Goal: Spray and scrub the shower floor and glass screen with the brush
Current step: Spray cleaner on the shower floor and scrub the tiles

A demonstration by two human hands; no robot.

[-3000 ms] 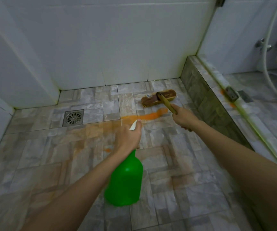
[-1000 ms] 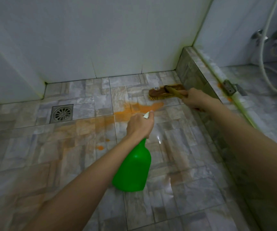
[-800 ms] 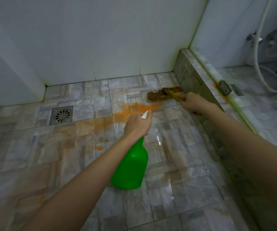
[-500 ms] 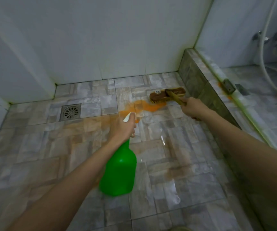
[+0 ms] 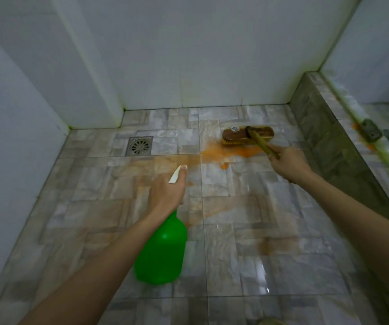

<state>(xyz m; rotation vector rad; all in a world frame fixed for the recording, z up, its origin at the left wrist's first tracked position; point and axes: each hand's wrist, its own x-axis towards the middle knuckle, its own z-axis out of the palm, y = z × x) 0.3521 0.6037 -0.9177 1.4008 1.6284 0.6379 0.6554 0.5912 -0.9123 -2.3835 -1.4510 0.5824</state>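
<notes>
Wooden brush (image 5: pixel 235 135) (yellow bristles (image 5: pixel 232 143)) on orange-stained floor (image 5: pixel 226 254)

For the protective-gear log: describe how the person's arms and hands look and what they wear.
Both are bare. The left hand and right hand have no gloves, and no ring, watch or bracelet shows. The left forearm and right forearm are uncovered down to the frame's edge, with no sleeve in view. No markings can be made out.

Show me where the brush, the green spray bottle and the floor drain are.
brush (image 5: pixel 237 136): head view, wooden back of its head.
green spray bottle (image 5: pixel 162 252): head view, middle of its body.
floor drain (image 5: pixel 140 146): head view, centre of its grate.
</notes>
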